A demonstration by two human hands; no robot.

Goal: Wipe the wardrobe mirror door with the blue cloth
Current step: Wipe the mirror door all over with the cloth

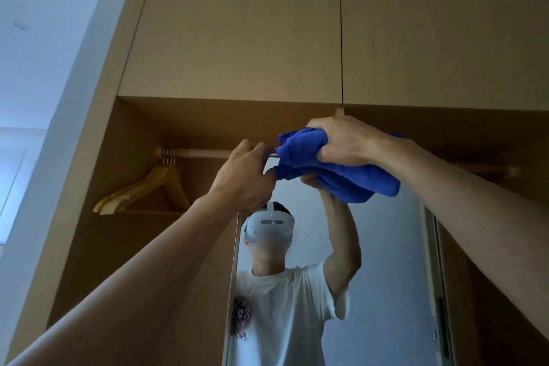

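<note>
Now my right hand [341, 140] clenches the bunched cloth [335, 175] at the mirror's [386, 276] top edge; left hand [243, 175] curls beside it, on what I can't tell. Wadded, it may slip over.

Soft-looking matt fabric for the crumpled blue cloth [335, 169], bunched into deep folds, no sheen anywhere. Smooth, flat, tan wood-look panels across the tall wardrobe [237, 24]: matt, faint even grain, thin dark seams between the doors. Glossy glass on the long mirror door [386, 261], sharp in reflection. Pale, smooth, round hanging rail [190, 153], satin finish, material hard to tell. Light varnished wood for the stacked coat hangers [142, 190], slight shine, with thin metal hooks. In the reflection, smooth matt white plastic on the headset [269, 227], plain matt white cloth on the T-shirt [276, 306]. Matt white paint on the wall [68, 98].
</note>
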